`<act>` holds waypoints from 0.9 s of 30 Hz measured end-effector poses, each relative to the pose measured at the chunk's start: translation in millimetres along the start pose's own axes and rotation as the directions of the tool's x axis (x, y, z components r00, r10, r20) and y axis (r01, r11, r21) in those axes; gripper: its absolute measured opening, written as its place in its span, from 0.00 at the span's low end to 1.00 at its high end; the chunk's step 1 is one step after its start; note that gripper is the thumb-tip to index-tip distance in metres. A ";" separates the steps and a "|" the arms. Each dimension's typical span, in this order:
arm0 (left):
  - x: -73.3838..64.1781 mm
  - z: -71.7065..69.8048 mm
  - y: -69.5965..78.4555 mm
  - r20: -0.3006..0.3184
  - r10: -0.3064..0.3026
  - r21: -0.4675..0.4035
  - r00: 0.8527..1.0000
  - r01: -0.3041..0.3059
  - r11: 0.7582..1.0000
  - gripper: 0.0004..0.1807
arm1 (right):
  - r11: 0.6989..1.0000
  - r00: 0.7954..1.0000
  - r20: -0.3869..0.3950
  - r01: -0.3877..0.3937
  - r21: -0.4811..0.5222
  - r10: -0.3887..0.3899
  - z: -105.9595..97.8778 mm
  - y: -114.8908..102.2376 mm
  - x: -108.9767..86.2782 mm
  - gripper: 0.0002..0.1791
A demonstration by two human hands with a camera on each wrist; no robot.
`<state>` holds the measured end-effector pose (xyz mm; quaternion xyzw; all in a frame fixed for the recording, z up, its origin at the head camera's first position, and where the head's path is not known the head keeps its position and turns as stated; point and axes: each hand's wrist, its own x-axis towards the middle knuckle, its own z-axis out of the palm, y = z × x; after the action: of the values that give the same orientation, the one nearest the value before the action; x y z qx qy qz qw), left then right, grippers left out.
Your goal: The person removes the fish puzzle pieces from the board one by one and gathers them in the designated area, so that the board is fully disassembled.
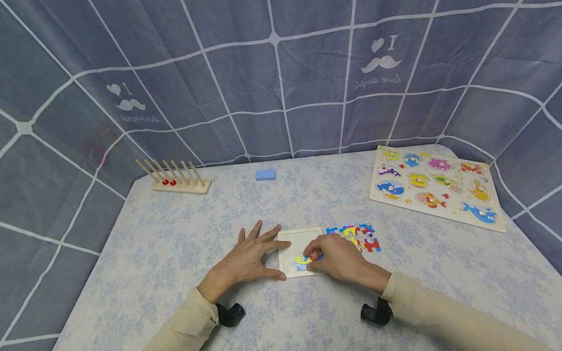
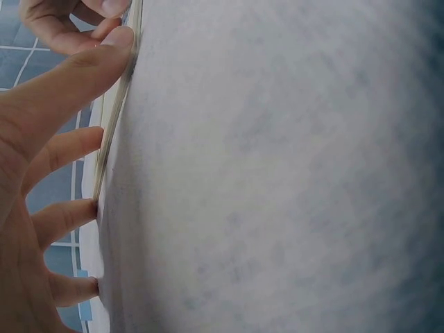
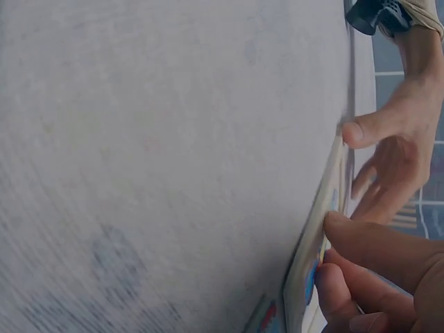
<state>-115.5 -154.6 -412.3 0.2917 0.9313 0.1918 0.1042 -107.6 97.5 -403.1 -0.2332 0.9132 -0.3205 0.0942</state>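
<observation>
A shallow wooden puzzle tray (image 1: 298,236) lies on the table, with joined jigsaw pieces (image 1: 300,264) in its lower part, yellow and light blue. My left hand (image 1: 249,259) is spread at the tray's left side, thumb at the near corner and index finger reaching over the rim. Bent over the tray, my right hand (image 1: 340,258) pinches a jigsaw piece (image 3: 311,283) between thumb and fingers, low at the right end of the joined pieces. The fingers hide most of that piece. Several loose jigsaw pieces (image 1: 371,243), red, yellow and blue, lie just right of the tray.
A wooden peg stand (image 1: 186,186) with red beads is at the back left. Behind the tray lies a small blue block (image 1: 265,175). A sea-animal knob puzzle board (image 1: 432,214) occupies the back right. Gridded curtains (image 1: 246,87) enclose the table's back and sides.
</observation>
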 end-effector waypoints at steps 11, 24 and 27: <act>0.8 0.6 -0.2 0.000 -0.010 -0.001 1.000 0.010 1.000 0.41 | 0.999 0.999 0.020 -0.030 0.034 0.030 1.8 -2.2 3.2 0.09; 0.7 0.9 0.2 -0.006 -0.005 -0.002 1.000 0.005 1.000 0.41 | 0.987 0.991 0.130 0.006 0.159 -0.027 5.0 -0.4 -2.6 0.12; 0.5 1.3 -0.3 -0.007 -0.005 -0.008 1.000 0.005 1.000 0.41 | 0.987 0.989 0.142 0.017 0.161 -0.040 6.1 0.4 -4.3 0.12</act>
<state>-115.6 -154.1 -413.6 0.2881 0.9316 0.1962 0.1027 -102.0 96.6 -408.0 -0.2608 0.8720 -0.3759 0.1740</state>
